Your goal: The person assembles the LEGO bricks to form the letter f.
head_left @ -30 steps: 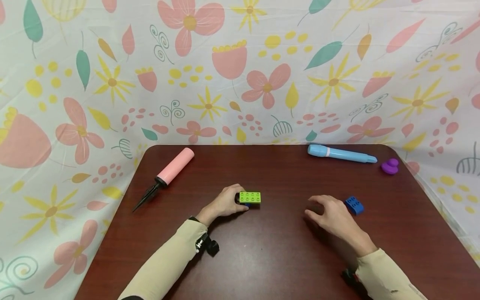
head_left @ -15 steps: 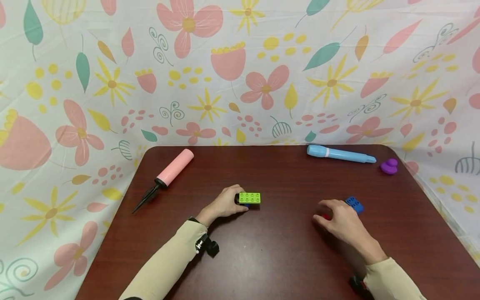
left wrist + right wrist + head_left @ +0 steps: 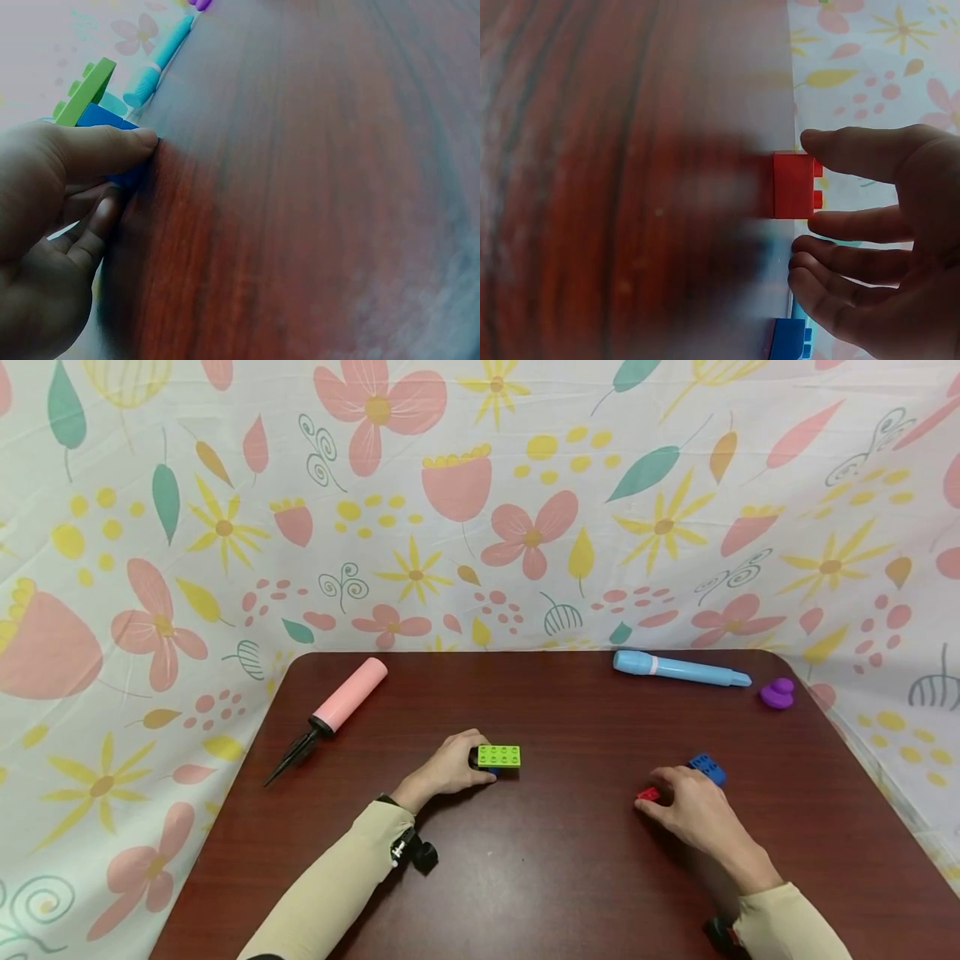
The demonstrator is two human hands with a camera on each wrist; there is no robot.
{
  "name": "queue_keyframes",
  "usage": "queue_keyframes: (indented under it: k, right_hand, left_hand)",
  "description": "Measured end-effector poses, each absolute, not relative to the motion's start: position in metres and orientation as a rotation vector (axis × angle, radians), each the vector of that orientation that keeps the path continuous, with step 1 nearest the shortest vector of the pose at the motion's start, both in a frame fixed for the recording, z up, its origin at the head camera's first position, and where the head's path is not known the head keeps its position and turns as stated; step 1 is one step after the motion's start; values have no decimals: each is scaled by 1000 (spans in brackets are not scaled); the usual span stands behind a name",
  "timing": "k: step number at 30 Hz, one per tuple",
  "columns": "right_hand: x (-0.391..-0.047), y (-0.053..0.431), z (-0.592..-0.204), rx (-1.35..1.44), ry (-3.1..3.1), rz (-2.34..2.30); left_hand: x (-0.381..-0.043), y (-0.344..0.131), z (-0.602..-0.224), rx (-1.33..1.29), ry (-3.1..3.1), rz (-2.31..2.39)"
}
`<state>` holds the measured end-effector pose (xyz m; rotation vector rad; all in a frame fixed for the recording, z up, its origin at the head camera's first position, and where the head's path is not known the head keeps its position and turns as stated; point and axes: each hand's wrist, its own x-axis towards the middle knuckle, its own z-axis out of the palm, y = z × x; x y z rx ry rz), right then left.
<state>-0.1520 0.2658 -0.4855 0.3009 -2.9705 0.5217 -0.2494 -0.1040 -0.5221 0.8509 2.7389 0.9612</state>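
Toy bricks (image 3: 510, 757) lie before a floral cloth (image 3: 247, 485), at separate spots on a dark wooden table (image 3: 562, 885) where a person's left hand (image 3: 448, 764), near the middle, is drawn into a pinch and the right hand (image 3: 692, 802) curves with thumb and fingers spread. The left thumb and fingers grip the blue lower part of a lime-green-topped stack (image 3: 498, 756), while a single blue brick (image 3: 707, 768) sits just past the right knuckles. Between right thumb and index finger, a red brick (image 3: 793, 185) stands on the table, contact unclear.

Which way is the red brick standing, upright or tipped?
Upright: the studs on the red brick point away from the table.
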Motion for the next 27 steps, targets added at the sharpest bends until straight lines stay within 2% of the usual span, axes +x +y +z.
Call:
queue_keyframes:
  k: [27]
  right_hand:
    - [-156, 269, -485, 309, -3111, 655]
  left_hand:
    - [-249, -104, -522, 865, 2749, 954]
